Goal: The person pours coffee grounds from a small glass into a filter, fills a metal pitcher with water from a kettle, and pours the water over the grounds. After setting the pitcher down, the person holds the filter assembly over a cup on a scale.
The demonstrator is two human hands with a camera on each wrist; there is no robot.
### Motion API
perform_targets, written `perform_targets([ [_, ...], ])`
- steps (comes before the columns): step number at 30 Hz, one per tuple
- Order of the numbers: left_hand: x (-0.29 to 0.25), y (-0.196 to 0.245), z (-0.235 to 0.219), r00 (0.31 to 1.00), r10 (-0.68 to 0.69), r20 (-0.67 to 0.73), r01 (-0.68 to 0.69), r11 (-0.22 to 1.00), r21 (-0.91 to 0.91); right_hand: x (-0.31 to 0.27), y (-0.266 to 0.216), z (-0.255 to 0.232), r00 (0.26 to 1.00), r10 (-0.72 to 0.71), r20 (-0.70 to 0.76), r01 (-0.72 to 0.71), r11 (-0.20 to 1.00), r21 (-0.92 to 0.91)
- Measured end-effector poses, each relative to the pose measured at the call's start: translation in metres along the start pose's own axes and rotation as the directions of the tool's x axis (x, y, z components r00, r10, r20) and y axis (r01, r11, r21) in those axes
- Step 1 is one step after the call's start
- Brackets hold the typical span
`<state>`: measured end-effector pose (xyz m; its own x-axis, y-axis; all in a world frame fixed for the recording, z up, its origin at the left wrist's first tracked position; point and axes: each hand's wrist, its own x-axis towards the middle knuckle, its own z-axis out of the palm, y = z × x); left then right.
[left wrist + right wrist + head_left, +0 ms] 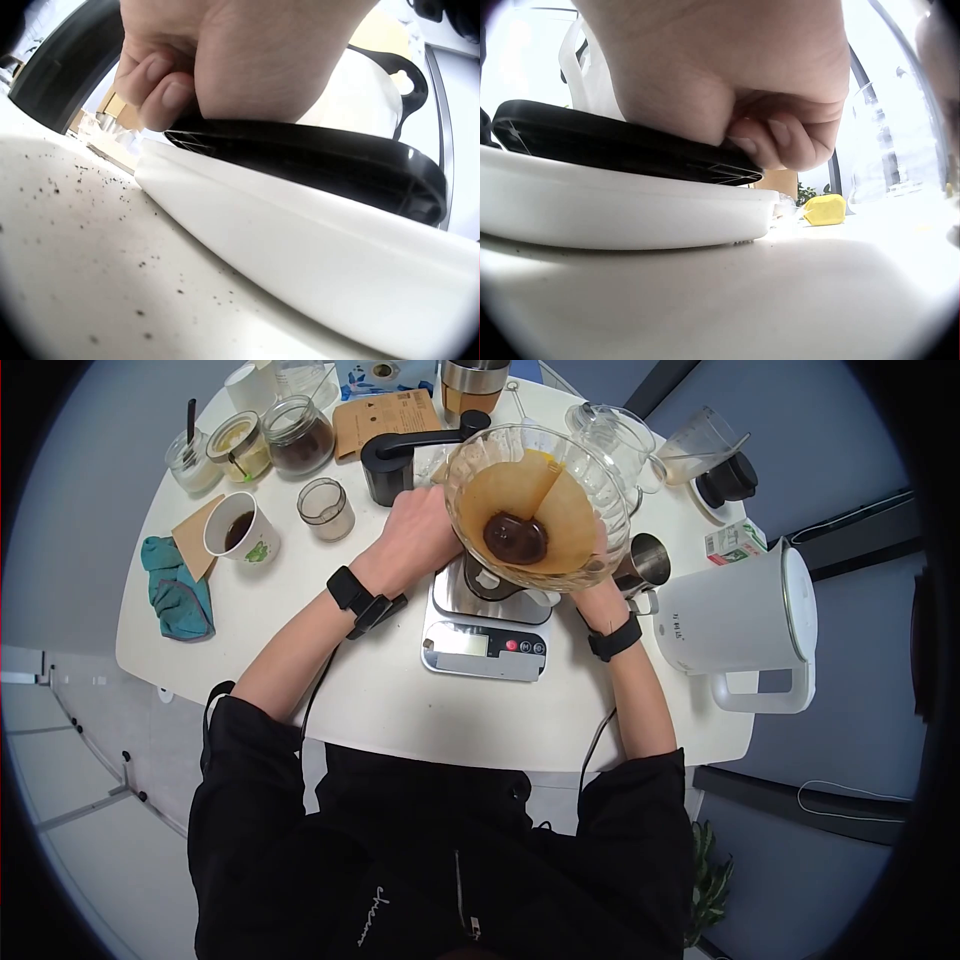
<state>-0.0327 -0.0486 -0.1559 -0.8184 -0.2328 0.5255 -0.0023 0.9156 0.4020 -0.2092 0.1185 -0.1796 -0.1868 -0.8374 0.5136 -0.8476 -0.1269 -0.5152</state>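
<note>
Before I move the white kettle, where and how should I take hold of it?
I would grip the kettle by its handle, right hand coming from your near side: the loop juts toward you, seemingly leaving room for fingers.

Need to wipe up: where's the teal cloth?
In the head view, the teal cloth lies left on the table, by the brown paper, near the paper cup.

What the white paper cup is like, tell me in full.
The paper cup stands open and upright on the table, between the teal cloth and the small glass jar. It looks like white paper, with a round rim and a green print low on its side. It holds some dark liquid. Neither the left hand nor the right hand touches it. Whether it touches the brown paper behind, I cannot tell.
</note>
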Motion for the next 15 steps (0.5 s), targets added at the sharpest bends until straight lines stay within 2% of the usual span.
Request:
perform_targets([
  [2, 0.000, -0.002, 0.002, 1.000, 0.006, 0.013, -0.006, 1.000, 0.019, -0.002, -0.002, -0.002, 1.000, 0.014, 0.020, -0.015, 0.999, 0.030],
  [5, -0.001, -0.004, 0.003, 0.999, 0.015, 0.037, -0.018, 0.998, 0.067, -0.008, -0.005, -0.004, 0.994, -0.107, 0.006, 0.103, 0.938, -0.331],
  [9, 0.001, -0.002, 0.000, 0.997, -0.021, 0.071, 0.016, 0.998, 0.063, -0.007, 0.008, 0.000, 0.994, -0.087, 0.064, 0.098, 0.974, -0.204],
  [13, 0.001, 0.002, 0.000, 1.000, -0.019, 0.015, 0.020, 0.999, -0.031, -0.009, 0.019, 0.009, 0.999, 0.000, 0.047, 0.011, 0.974, -0.228],
  [14, -0.001, 0.003, -0.002, 0.999, -0.030, 0.044, 0.030, 0.999, 0.014, -0.013, 0.020, 0.010, 0.999, 0.006, 0.048, 0.005, 0.974, -0.226],
  [15, 0.000, 0.006, -0.007, 0.997, -0.042, 0.069, 0.037, 0.998, 0.060, -0.010, 0.011, 0.006, 0.999, 0.024, 0.048, -0.017, 0.990, -0.137],
])
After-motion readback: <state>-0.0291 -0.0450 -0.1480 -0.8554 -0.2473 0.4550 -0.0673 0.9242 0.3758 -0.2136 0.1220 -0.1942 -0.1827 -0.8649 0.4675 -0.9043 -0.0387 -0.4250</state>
